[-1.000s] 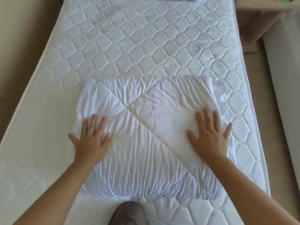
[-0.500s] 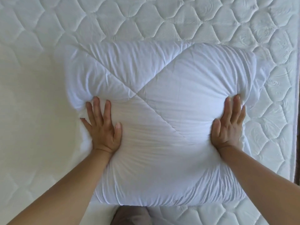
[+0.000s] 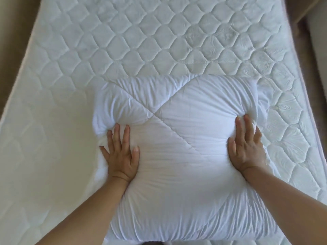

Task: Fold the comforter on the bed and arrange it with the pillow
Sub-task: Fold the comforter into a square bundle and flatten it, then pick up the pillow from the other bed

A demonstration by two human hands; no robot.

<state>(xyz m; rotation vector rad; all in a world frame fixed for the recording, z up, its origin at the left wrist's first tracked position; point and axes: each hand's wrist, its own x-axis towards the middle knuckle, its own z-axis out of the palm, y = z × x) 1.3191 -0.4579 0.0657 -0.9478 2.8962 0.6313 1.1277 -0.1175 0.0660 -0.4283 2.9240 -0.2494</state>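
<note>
On the bed's quilted mattress (image 3: 159,41) lies one folded white comforter (image 3: 185,147); two hands press it, left hand (image 3: 122,152) and right hand (image 3: 247,149), fingers straight, at opposite sides.

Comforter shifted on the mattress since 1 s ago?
No clear shift. The comforter lies about as near the right edge of the mattress as before; only the camera came closer.

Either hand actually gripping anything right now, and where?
Nothing gripped. Left hand and right hand lie flat with straight fingers, pressing the folded comforter near its left and right edges.
</note>
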